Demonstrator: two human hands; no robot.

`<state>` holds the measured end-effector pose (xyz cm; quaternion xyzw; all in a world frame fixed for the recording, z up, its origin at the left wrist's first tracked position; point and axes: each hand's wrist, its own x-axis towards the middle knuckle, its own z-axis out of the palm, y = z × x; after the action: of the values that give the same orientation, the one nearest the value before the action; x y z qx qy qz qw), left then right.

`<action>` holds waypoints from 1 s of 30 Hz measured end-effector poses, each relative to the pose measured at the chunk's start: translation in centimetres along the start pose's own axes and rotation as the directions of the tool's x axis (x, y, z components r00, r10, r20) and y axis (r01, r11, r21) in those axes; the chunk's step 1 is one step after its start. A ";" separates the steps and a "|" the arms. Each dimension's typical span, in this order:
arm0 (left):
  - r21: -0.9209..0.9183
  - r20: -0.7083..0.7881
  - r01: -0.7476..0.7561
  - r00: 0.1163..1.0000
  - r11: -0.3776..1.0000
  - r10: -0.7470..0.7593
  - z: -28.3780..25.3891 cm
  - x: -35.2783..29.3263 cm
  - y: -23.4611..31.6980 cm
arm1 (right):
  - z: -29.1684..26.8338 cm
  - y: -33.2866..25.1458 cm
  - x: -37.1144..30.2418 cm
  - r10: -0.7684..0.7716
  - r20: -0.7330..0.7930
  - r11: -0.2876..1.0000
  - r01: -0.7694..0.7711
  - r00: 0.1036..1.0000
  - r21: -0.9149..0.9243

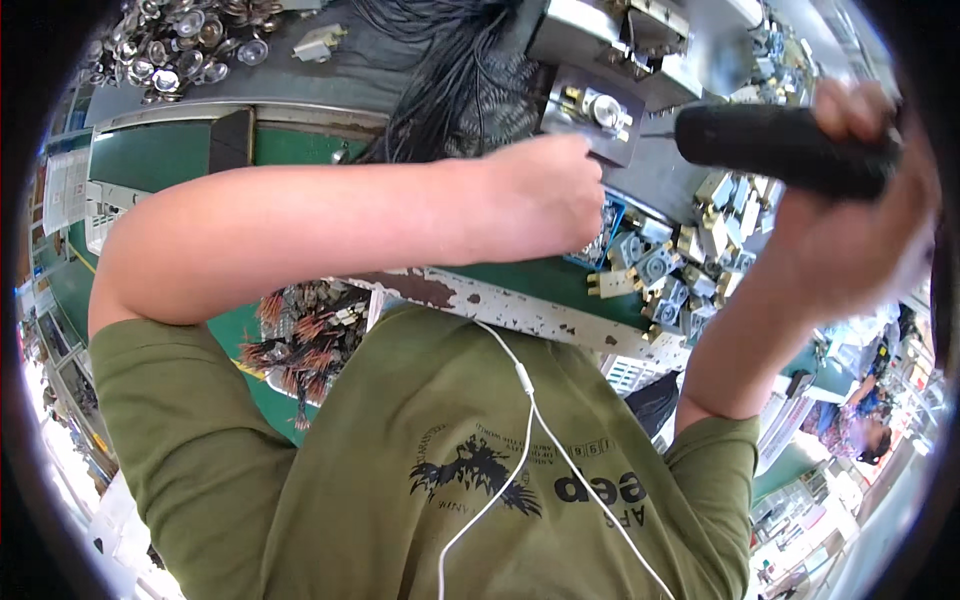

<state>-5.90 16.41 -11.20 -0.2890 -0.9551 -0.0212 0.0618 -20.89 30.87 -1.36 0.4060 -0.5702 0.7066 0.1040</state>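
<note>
Beyond the right edge of the block [618, 152], the driver [752, 145] is gripped by the right hand [868, 225], fingers wrapped; likely rigid, hefty, it is best held by its barrel. The left hand [548, 195] is curled; its contents cannot be told.

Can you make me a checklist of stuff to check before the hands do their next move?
1. Screwdriver held: ok. The right hand has its grip around the black screwdriver.
2. Tip lined up: cannot tell. The thin tip points toward the dark block, but one view hides the depth.
3. Round metal part in place: ok. It sits over the dark block.
4. Left hand empty: cannot tell. The fingers of the left hand curl out of sight.
5. Earphone cord out of the way: ok. It hangs down the green shirt, apart from both hands.
</note>
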 end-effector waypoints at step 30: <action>-0.367 0.075 0.048 0.997 0.929 -0.022 -2.6 -0.7 -2.1 | 8.2 0.7 4.0 -0.138 -0.118 0.974 0.157 0.983 0.165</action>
<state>-6.20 14.12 -8.74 -0.2790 -0.9408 -0.1908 -0.0273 -20.11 22.06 1.06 0.4167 -0.4683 0.7645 0.1505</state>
